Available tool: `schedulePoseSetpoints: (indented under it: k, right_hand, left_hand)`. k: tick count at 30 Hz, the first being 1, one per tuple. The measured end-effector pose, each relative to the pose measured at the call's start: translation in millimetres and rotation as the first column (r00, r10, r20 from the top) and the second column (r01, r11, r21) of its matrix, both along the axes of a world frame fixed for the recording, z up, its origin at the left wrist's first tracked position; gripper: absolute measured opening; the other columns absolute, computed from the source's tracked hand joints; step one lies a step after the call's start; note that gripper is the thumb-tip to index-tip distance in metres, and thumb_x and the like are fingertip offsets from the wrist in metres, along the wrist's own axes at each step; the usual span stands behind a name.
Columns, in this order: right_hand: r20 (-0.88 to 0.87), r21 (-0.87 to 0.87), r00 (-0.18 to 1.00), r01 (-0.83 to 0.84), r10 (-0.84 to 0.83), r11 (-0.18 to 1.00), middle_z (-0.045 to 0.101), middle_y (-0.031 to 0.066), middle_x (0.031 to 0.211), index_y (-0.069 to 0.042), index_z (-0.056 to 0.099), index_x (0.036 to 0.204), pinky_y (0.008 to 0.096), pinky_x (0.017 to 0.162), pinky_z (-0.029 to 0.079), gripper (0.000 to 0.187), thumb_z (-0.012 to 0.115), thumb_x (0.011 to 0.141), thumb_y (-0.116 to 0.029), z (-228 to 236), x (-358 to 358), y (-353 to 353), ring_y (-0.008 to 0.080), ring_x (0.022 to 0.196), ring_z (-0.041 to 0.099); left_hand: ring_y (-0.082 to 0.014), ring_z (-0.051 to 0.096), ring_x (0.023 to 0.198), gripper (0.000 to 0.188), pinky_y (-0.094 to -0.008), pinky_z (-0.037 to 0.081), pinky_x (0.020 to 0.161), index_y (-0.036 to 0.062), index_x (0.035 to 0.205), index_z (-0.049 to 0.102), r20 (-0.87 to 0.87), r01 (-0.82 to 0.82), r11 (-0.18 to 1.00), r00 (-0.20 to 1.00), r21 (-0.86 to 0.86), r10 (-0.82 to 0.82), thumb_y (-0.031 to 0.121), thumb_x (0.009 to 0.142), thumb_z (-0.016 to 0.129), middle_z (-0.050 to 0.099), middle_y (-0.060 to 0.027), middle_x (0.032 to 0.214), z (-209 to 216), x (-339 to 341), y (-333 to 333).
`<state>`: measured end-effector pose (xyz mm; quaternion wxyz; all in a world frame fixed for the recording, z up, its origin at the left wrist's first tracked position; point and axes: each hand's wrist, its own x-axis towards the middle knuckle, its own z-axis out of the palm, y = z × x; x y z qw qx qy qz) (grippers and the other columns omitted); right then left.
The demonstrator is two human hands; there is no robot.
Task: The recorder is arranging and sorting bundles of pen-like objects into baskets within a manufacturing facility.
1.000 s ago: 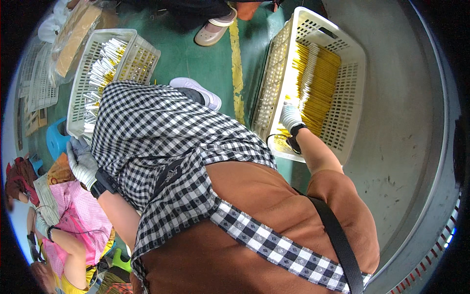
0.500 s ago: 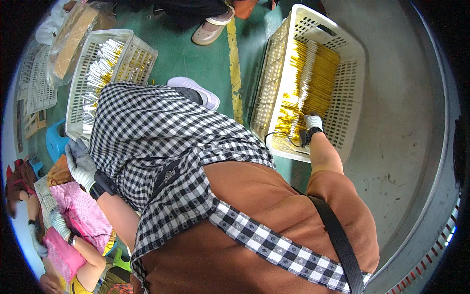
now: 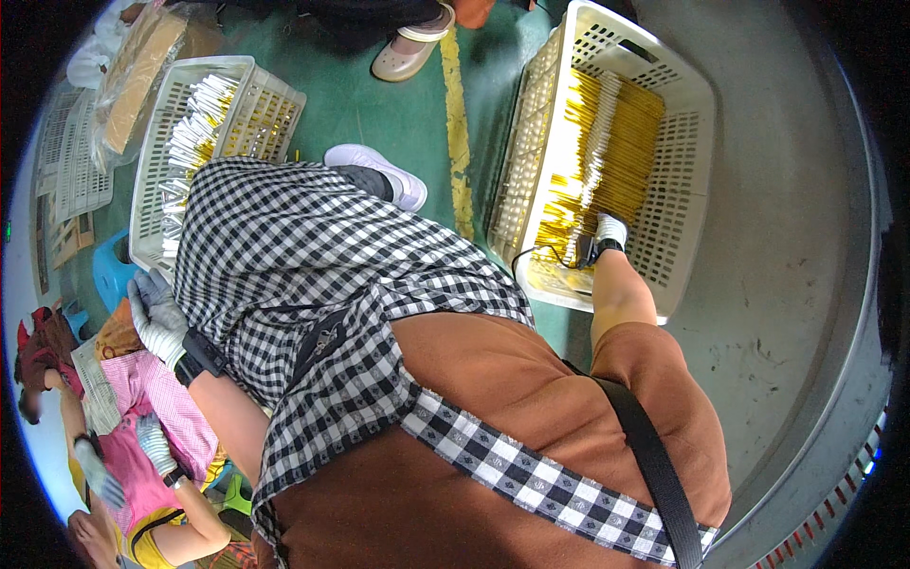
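Observation:
My right hand (image 3: pixel 611 230), in a white knitted glove, reaches into a white plastic crate (image 3: pixel 689 204) at the near end of its load. Many thin gold-yellow rods with a band of white ends (image 3: pixel 626 142) lie packed in that crate. The fingers of this hand are hidden among them, so a hold cannot be made out. Beside my checked apron (image 3: pixel 313 223), my left hand (image 3: pixel 159 315) rests in a grey and white glove. Its fingers are stretched out and nothing is in them. Dark devices are strapped to both wrists.
A second white crate (image 3: pixel 152 180) at the left holds white and gold rods. Near it stand a blue stool (image 3: pixel 111 270) and a wrapped cardboard piece (image 3: pixel 142 90). A co-worker in pink (image 3: pixel 133 455) sits lower left. Another person's shoe (image 3: pixel 409 59) shows at the top.
My right hand has shifted slightly farther into the crate, and less of it shows. My left hand stays where it was. The co-worker's gloved hands at the lower left have moved right.

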<state>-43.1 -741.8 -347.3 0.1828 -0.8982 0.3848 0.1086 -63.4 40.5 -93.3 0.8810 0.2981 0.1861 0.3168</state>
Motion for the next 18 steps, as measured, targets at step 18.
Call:
schedulePoseSetpoints:
  k: [18]
  right_hand:
    - [-0.375,-0.060,0.911,0.160,-0.171,0.985,0.041,0.0210,0.131,0.002,0.036,0.128,0.0361,0.095,0.043,0.087,0.075,0.065,-0.045,58.1,20.7,51.0,0.0308,0.118,0.047]
  left_hand:
    - [-0.0297,0.051,0.111,0.028,-0.0524,0.037,0.100,-0.0078,0.114,0.050,-0.024,0.007,1.000,1.000,0.019,-0.007,-0.001,0.087,0.047,0.049,-0.0205,0.123,-2.4,-6.6,2.6]
